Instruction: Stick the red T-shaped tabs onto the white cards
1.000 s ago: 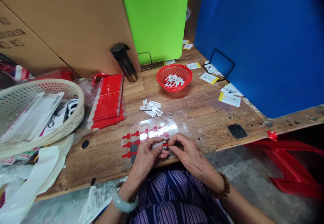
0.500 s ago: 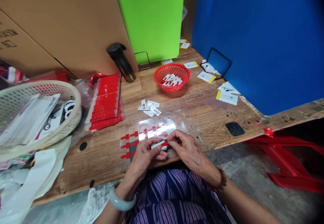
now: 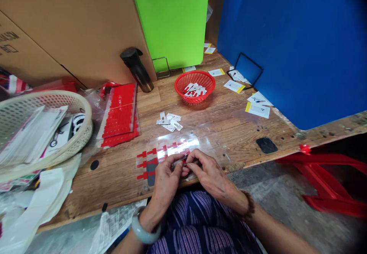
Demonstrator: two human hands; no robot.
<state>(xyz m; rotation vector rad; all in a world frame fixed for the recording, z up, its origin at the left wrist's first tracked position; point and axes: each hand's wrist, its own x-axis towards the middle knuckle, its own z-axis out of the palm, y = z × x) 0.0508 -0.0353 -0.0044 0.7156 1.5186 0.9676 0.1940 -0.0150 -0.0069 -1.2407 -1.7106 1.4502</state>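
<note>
Head view: left hand [image 3: 168,173] pinches a small pale piece [image 3: 174,165] between thumb and fingers, mostly hidden, just above the near table [image 3: 120,177] edge. Right hand [image 3: 210,173] has thumb and forefinger drawn together on a red tab [image 3: 184,162] at that piece; other right fingers curl, tips hidden. Tab looks only part-fixed, my judgement.

Progress: partway, probably. Red basket [image 3: 195,100] holds a heap of pale pieces [image 3: 196,90], some showing red, so likely the done ones; can't count. Left over: loose pile [image 3: 169,122] of pale pieces, no red visible, between basket and clear sheet [image 3: 177,136]. Sheet lies just beyond the hands, several rows of red shapes [image 3: 142,165] on it, some covered by hands. Stack of red sheets [image 3: 120,110] farther left, looks unused.

Other container: white basket [image 3: 78,139] at far left, holding flat printed packs [image 3: 34,139].
</note>
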